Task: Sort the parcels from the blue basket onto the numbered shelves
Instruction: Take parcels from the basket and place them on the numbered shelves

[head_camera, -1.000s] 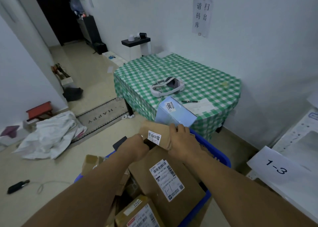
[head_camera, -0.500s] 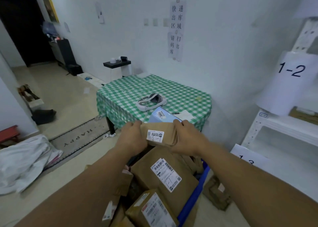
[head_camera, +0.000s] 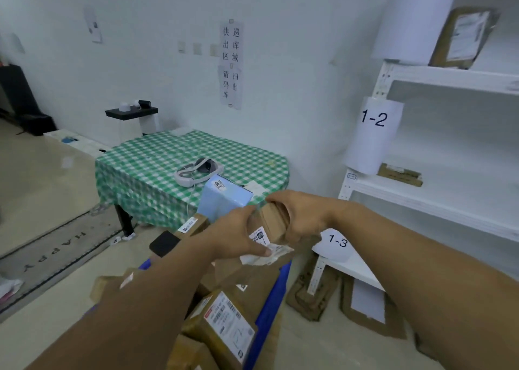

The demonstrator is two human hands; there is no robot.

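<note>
Parcel (head_camera: 273, 219): small, brown cardboard, white label facing you; you hold it above the blue basket (head_camera: 271, 302).
Left hand (head_camera: 233, 235): your fingers curl round its left end.
Right hand (head_camera: 304, 215): grips its right end.

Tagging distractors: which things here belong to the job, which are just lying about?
Job: small brown cardboard parcel in left hand, right hand; blue plastic basket; white metal shelves labelled 1-2, 1-3.
Lying about: white headset; green checked tablecloth; grey HAPPY doormat; flattened cardboard on floor.
</note>
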